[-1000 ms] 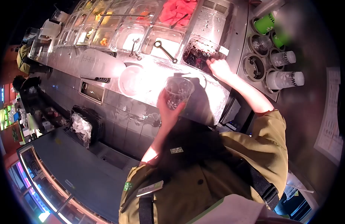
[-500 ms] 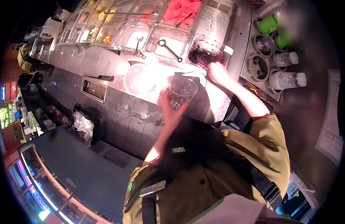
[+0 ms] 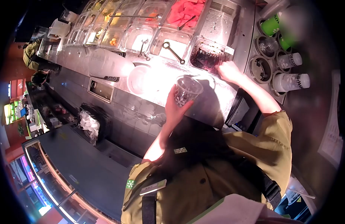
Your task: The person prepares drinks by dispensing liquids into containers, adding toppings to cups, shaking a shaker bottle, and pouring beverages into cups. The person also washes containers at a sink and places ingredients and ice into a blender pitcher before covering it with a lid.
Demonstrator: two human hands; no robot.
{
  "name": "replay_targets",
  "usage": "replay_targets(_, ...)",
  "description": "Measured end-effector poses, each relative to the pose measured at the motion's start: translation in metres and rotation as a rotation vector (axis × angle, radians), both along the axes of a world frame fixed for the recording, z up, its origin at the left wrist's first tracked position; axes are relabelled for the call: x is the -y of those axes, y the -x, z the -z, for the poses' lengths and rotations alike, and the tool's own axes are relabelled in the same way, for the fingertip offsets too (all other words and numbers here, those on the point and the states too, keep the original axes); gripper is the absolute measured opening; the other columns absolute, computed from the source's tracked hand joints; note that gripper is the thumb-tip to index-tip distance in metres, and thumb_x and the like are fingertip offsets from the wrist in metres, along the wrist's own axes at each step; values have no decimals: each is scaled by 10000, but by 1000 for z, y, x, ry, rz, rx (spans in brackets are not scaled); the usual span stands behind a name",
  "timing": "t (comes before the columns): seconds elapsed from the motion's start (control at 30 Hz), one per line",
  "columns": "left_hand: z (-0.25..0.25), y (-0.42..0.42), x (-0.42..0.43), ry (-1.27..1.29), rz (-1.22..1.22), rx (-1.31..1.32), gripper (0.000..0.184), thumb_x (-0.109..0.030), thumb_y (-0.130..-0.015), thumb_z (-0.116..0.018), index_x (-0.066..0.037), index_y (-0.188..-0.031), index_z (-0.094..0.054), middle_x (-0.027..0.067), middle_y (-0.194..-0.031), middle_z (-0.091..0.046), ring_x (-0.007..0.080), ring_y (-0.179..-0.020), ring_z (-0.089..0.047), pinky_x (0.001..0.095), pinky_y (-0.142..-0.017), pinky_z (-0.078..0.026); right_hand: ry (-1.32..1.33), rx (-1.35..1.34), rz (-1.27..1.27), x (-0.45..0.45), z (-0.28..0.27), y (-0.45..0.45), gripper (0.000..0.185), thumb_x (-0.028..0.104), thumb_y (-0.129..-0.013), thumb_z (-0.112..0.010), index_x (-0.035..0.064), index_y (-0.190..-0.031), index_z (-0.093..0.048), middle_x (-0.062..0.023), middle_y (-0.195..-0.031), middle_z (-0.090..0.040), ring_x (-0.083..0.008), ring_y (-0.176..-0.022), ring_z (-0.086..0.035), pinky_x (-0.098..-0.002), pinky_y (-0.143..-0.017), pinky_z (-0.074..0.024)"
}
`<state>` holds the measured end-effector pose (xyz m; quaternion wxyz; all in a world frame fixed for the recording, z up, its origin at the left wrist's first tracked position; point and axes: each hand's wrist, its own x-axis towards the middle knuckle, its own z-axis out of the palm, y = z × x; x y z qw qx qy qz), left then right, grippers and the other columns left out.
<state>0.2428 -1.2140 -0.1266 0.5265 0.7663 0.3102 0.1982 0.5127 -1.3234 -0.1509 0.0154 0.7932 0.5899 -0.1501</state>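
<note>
Hands (image 3: 175, 109) at glare-lit counter (image 3: 161, 84) | one holding cup (image 3: 189, 89) | tiled floor (image 3: 137, 116) alongside

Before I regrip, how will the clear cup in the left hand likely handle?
The clear cup is probably light: no filling shows through its wall. The thin, clear wall may flex if the left hand squeezes. Narrower toward its base, it may tip easily.

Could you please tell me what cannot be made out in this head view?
Head view: whether the right hand holds anything; the hand itself hides it.
Head view: part of the clear cup; the left hand covers it.
Head view: print on the paper sheet; blurred.
</note>
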Motion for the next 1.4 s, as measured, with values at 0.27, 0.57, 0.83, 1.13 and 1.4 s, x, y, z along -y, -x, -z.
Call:
replay_targets(0.27,5,-1,-2,-56,81,-15,779,-205,-636,-771,28,-1251,-354,182,-1134,-501,261,-1056,-490,353,-896,-394,-224,-1018,269,-6,32,-29,241,4,-730,-479,-24,-893,-654,-32,-584,-544,-85,-526,-472,-240,-500,-391)
replay_targets(0.57,5,-12,-9,-105,87,-103,801,-177,-653,-750,49,-1278,-304,212,-1213,-445,290,-1130,-436,365,-939,-362,-329,-1216,397,33,36,-42,234,31,-822,-489,-6,-1010,-624,21,-578,-497,-33,-477,-387,-182,-413,-279)
replay_targets(0.83,3,-37,-20,-237,92,-124,838,-244,-612,-780,41,-1263,-337,225,-1203,-455,316,-1112,-450,360,-944,-358,-363,-1462,623,61,18,-45,236,60,-847,-496,-33,-1038,-597,21,-623,-489,-16,-478,-345,-164,-429,-260)
replay_targets(1.13,14,-76,-11,441,100,-55,749,-255,-669,-734,56,-1239,-362,223,-1052,-558,202,-892,-594,264,-715,-482,-575,-527,112,76,-108,8,310,23,-719,-557,25,-1026,-604,-36,-677,-544,-158,-600,-534,-277,-561,-435)
replay_targets(1.4,9,-83,-1,-167,-9,249,823,-212,-598,-744,26,-1250,-302,235,-1094,-479,302,-969,-528,383,-783,-433,-661,-60,-134,83,-128,33,342,9,-684,-557,43,-1023,-588,-65,-710,-546,-195,-618,-563,-302,-544,-453)
